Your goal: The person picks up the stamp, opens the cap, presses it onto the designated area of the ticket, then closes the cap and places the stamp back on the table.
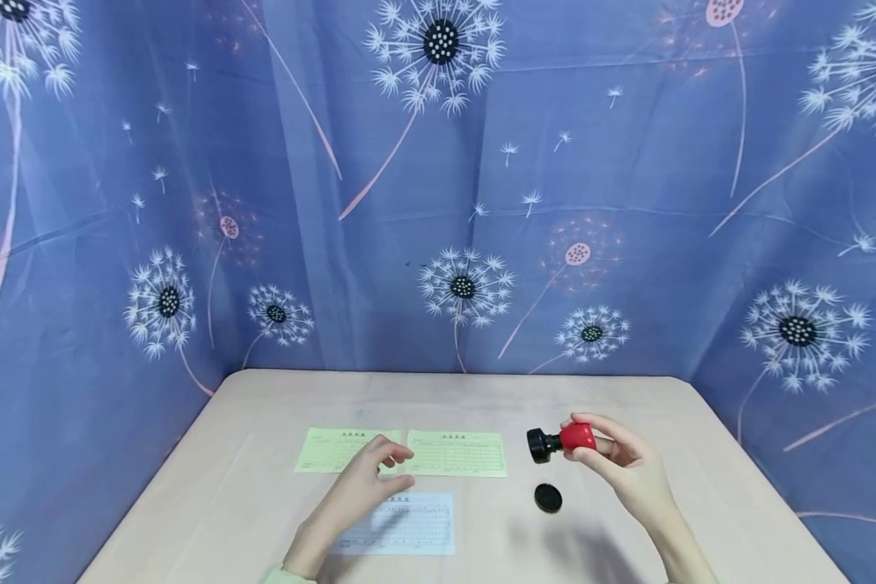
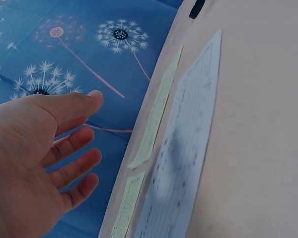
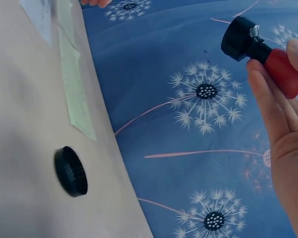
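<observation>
Head view: a pale blue slip (image 1: 423, 527) is overhung by the left hand (image 1: 361, 487), fingers parted, nothing held. Next, a black cap (image 1: 547, 498); beyond, in mid-air, the red-handled stamp (image 1: 569, 438) is pinched by the right hand (image 1: 638, 474). With that pinch loosened, a slip could be smudged. Long axis held near-level, black head (image 1: 538, 445) aimed left; farthest, two green slips (image 1: 458, 454).

On the pale, flat desk (image 1: 591, 397), a rectangular green paper slip (image 1: 324, 450) lies left of a second rectangular green paper slip (image 1: 463, 454). Before both lies a rectangular pale-blue paper sheet (image 1: 427, 527), with a round black cap (image 1: 548, 498) to its right. The left hand (image 1: 361, 483) is over the papers; the right hand (image 1: 635, 472) holds a red-and-black round-headed stamp (image 1: 575, 437) above the desk, right of the slips. A blue dandelion-print fabric curtain (image 1: 628, 170) hangs behind.
</observation>
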Action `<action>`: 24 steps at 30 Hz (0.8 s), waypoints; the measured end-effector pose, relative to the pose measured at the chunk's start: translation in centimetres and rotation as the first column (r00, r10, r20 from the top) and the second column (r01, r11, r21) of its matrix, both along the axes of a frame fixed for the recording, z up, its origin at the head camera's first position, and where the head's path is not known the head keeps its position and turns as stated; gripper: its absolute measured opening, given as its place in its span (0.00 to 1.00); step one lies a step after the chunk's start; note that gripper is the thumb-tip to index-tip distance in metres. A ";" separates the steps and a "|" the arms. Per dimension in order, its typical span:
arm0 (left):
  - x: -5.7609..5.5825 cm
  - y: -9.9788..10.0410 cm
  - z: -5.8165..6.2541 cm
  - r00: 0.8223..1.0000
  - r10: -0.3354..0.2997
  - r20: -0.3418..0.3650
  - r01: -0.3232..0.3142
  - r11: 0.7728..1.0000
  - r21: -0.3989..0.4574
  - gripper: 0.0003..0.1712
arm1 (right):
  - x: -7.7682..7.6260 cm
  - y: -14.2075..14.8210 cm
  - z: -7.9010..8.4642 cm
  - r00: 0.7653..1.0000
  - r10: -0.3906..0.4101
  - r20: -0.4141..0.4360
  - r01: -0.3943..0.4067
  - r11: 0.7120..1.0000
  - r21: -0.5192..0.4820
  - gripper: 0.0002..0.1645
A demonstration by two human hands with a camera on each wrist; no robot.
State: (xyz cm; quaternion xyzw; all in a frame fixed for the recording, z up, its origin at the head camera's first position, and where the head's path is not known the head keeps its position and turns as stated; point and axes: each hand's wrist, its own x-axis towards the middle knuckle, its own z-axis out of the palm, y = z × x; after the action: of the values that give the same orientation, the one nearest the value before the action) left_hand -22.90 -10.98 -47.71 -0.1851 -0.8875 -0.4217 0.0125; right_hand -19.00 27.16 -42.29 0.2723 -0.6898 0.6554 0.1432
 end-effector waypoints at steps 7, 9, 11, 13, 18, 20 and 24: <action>0.2 -1.1 0.0 0.999 0.039 -0.025 -0.040 0.999 -0.023 0.19 | 0.6 0.6 -0.3 1.000 -0.003 -0.013 0.003 1.000 -0.007 0.27; 0.3 -1.4 -0.1 0.999 0.046 -0.026 -0.046 0.999 -0.024 0.19 | 0.6 0.6 -0.3 1.000 -0.009 -0.008 0.009 1.000 0.001 0.27; 0.5 -1.7 -0.1 0.999 0.048 -0.025 -0.049 0.998 -0.032 0.18 | 0.5 0.6 -0.3 1.000 -0.022 0.003 0.022 1.000 0.017 0.26; 0.7 -2.1 -0.2 0.999 0.048 -0.022 -0.049 0.998 -0.043 0.18 | 0.5 0.5 -0.3 0.999 -0.041 0.016 0.040 0.998 0.043 0.26; 1.2 -3.0 -0.7 0.999 0.029 -0.032 -0.032 0.996 -0.084 0.17 | 0.4 0.1 -0.1 0.997 -0.063 0.032 0.060 0.995 0.084 0.26; 1.4 -3.4 -0.9 0.999 0.015 -0.040 -0.020 0.994 -0.105 0.17 | 0.3 0.0 -0.1 0.999 -0.047 0.019 0.046 0.996 0.081 0.26; 1.8 -4.1 -1.2 1.000 -0.024 -0.019 0.021 0.991 -0.135 0.18 | 0.2 -0.5 -0.1 0.999 -0.039 0.014 0.038 0.995 0.094 0.26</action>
State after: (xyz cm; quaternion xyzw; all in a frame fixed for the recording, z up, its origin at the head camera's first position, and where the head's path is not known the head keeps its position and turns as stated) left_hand -21.13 -15.09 -48.93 -0.2001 -0.9116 -0.3592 0.0045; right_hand -18.78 26.70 -42.39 0.2601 -0.7260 0.6216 0.1372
